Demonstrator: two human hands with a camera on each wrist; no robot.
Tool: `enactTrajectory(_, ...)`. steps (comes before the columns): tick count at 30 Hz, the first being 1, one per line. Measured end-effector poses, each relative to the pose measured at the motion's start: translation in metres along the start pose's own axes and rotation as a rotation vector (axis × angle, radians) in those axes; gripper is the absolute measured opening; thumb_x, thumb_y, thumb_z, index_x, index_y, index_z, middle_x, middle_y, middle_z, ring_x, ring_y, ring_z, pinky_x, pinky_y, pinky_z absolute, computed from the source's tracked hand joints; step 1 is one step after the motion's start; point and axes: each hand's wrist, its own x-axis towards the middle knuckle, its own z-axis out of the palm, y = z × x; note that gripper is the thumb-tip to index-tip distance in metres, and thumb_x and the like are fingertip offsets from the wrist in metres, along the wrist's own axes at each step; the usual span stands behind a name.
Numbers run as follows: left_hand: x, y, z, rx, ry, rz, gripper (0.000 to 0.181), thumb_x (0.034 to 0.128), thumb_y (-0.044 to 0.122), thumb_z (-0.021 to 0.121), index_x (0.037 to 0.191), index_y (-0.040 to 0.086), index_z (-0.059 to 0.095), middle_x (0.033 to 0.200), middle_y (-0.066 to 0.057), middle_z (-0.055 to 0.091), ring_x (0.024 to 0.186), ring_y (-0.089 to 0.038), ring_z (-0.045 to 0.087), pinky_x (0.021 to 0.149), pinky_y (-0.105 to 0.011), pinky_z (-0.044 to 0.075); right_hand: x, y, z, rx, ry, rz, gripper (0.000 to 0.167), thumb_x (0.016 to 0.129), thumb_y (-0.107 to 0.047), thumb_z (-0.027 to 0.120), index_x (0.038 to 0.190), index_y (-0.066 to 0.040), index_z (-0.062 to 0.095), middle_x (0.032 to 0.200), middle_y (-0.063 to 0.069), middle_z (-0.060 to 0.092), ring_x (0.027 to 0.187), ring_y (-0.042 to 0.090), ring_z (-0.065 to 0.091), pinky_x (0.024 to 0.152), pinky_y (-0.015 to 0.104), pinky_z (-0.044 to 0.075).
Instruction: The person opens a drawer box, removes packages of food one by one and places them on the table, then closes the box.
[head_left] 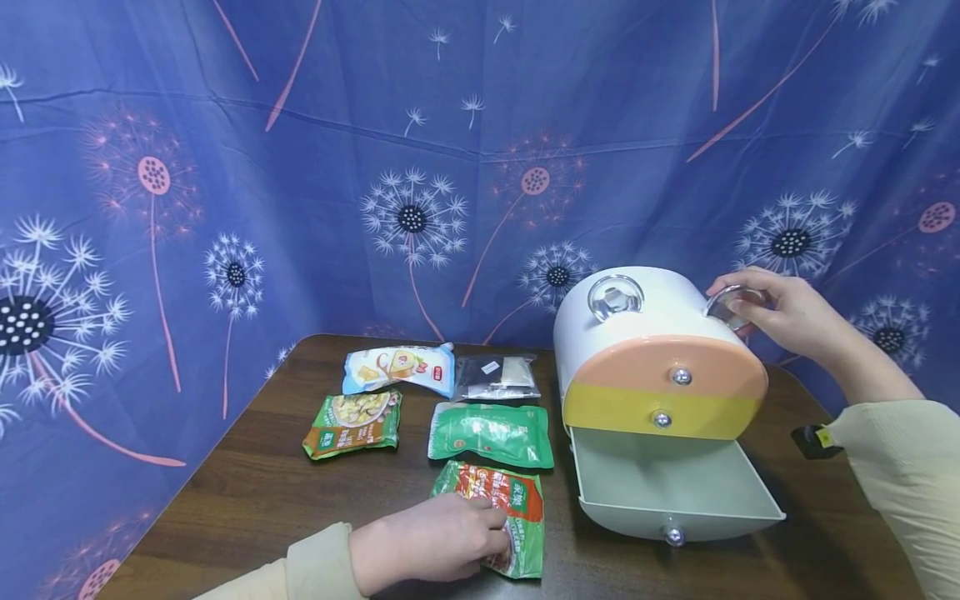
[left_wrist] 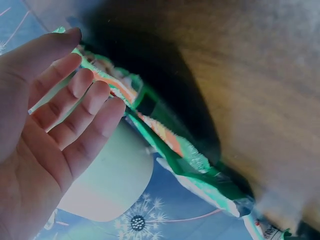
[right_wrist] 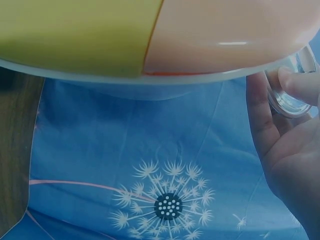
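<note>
My left hand (head_left: pixel 442 537) rests over a red and green food packet (head_left: pixel 528 533) near the table's front. Its thumb stands apart from the fingers in the left wrist view, the fingertips (left_wrist: pixel 102 90) by the packet's edge. My right hand (head_left: pixel 787 312) holds the shiny ring-shaped handle (head_left: pixel 731 302) on the right top of a white drum-shaped drawer box (head_left: pixel 645 304), thumb through the ring. The box front has a pink drawer (head_left: pixel 720 375) and a yellow drawer (head_left: pixel 705 417), both closed, and a pale green bottom drawer (head_left: pixel 675 492) pulled out, with nothing in it.
Left of the box lie a green packet (head_left: pixel 491 435), a dark clear-fronted pouch (head_left: pixel 495 377), a white and blue snack packet (head_left: pixel 401 369) and a green and brown packet (head_left: pixel 354 423). A second ring handle (head_left: pixel 615 297) sits on the box's left top. A blue dandelion-print cloth (head_left: pixel 322 208) hangs behind.
</note>
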Motion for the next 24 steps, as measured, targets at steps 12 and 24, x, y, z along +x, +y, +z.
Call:
enactTrajectory(12,0.014,-0.002,-0.014,0.046,0.061,-0.019,0.014,0.0778,0.026,0.071,0.088,0.025,0.061,0.085,0.013,0.051,0.08,-0.006,0.051,0.057,-0.017,0.041,0.0,0.001,0.001,0.012,0.01,0.001,0.028,0.097,-0.023,0.05,0.123,-0.015,0.058,0.113,-0.017,0.044,0.073,0.002,0.062,0.061,0.021,0.051)
enactTrajectory(24,0.033,0.003,-0.024,0.084,0.124,-0.006,0.017,0.0751,0.02,0.069,0.09,0.024,0.062,0.091,0.013,0.054,0.086,-0.006,0.051,0.065,-0.018,0.046,0.001,0.001,0.001,0.005,-0.001,0.009,0.029,0.098,-0.023,0.049,0.124,-0.014,0.057,0.119,-0.007,0.045,0.072,0.001,0.061,0.061,0.021,0.051)
